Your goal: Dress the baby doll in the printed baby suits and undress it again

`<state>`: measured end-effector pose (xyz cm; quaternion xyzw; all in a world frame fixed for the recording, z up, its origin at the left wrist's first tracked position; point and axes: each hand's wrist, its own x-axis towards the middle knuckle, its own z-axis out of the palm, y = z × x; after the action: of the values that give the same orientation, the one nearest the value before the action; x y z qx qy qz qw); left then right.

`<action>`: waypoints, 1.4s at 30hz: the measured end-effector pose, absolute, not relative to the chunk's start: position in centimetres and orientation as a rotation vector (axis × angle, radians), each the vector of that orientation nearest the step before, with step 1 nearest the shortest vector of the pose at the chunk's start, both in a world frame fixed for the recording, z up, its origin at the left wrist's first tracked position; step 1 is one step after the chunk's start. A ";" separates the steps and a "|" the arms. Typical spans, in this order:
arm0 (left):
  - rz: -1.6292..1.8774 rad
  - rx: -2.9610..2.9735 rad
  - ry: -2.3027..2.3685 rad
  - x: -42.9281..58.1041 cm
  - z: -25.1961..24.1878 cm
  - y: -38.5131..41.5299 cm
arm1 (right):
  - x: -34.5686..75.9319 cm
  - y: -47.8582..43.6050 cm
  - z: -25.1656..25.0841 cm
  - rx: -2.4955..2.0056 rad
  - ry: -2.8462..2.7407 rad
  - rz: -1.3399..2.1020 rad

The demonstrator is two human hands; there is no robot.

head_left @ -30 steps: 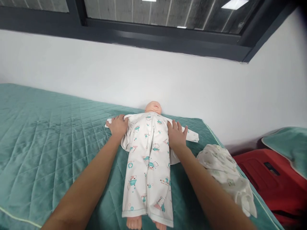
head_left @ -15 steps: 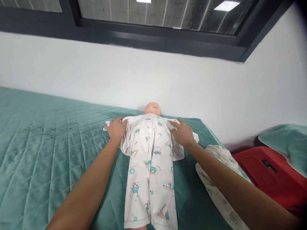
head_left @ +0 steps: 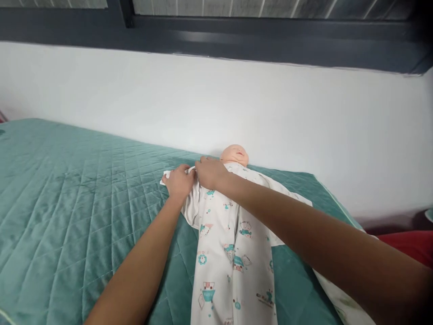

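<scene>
Doll: one, face up on the green quilted cover, its head close to the wall.
Printed trousers: one pair, two legs side by side, lying along the doll's body; the leg ends run out of my view.
White top: one, spread out to both sides from under the trousers; two sleeve ends show, one past each side of the doll.
My hands: two, close together at the doll's shoulder on my left side.
Left hand: one, bent over the nearer sleeve, thumb apart from the fingers; cannot tell whether I pinch the cloth.
Right hand: one, reached across the doll, fingers curved down at the top's edge just beside my left; fingertips hidden, pinch uncertain.
Loose cloth: one pale piece, partly behind my right forearm.
Red object: one, cut off at the right edge.
Window frame: one, dark, above the wall.
</scene>
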<state>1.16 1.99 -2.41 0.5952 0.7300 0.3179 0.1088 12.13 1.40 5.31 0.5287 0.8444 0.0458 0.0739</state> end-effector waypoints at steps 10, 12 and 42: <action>0.921 1.850 2.101 1.0 -2.1 1.6 | 12.7 3.7 6.5 1.356 2.461 0.012; 0.953 1.872 2.072 0.8 -2.2 1.4 | 13.1 3.4 7.0 1.361 2.469 0.024; 0.778 2.399 2.060 1.2 -2.6 -0.7 | 15.1 1.9 6.5 1.524 2.599 0.017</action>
<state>1.19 -0.68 -2.62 0.7355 0.6315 0.2385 -0.0575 15.07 1.94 6.52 0.5048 0.8608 0.0056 0.0642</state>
